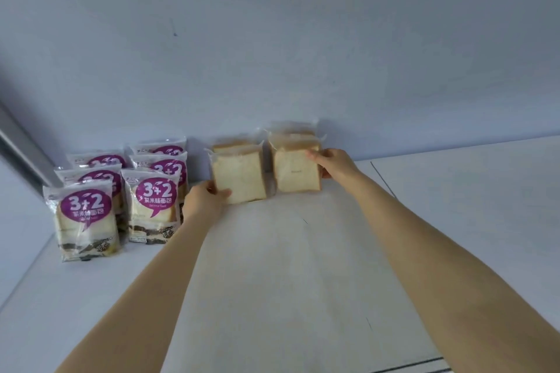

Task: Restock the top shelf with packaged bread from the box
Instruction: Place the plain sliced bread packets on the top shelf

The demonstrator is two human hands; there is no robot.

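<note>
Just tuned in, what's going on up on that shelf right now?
A person is setting clear-wrapped bread on the white shelf. The left hand grips the left bread pack and the right hand grips the right bread pack; another pack stands behind each. Purple-label bread packs stand in rows at the left.

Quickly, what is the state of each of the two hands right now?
Left hand: closed on the lower left corner of a clear-wrapped plain white bread pack.
Right hand: closed on the right edge of a second clear-wrapped bread pack.
</note>
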